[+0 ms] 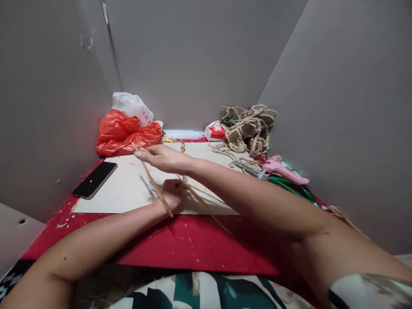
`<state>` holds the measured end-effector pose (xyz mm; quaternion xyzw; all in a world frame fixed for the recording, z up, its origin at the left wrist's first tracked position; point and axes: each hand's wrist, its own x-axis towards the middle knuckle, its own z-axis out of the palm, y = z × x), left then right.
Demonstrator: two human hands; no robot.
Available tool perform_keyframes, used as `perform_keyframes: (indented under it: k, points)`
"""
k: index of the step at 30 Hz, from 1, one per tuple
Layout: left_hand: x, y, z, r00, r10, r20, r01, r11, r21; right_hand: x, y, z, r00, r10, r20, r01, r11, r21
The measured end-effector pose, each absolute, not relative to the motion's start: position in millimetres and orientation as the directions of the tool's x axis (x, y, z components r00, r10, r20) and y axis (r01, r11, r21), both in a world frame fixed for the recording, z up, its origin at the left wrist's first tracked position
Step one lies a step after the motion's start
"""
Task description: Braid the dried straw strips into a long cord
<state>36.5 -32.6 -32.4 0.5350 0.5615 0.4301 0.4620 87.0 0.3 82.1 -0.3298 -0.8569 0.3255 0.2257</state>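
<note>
Straw strands (193, 195) held in both hands.
Right hand (162, 158) pinches them above the board (128, 189); left hand (174, 193) grips them lower.

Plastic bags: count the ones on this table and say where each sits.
2. The red plastic bag lies at the far left of the table against the wall; the white plastic bag sits on top of it, behind. Others may be hidden underneath.

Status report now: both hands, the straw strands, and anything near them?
Right hand pinching straw strands, stretched out over board. Left hand closed on same strands, lower. Phone lies left, apart.
</note>
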Motion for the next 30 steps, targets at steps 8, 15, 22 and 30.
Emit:
perform_keyframes:
  k: [8,15,22,30]
  points:
    - [33,-39,-27,0.12,0.985,-0.126,0.112,0.113,0.987,162,10,72,-0.494,0.851,0.179,0.452,0.427,-0.783]
    - [33,-38,-24,0.151,0.976,-0.159,0.072,0.149,0.986,210,-15,31,-0.44,0.894,-0.086,0.456,0.14,-0.879]
    - [33,-37,-23,0.162,0.973,-0.162,0.084,0.15,0.985,199,-20,-2,-0.436,0.9,0.004,0.414,0.205,-0.887]
    - [32,-35,-25,0.198,0.97,-0.141,0.089,0.126,0.988,192,-15,-13,-0.414,0.91,-0.033,0.429,0.163,-0.888]
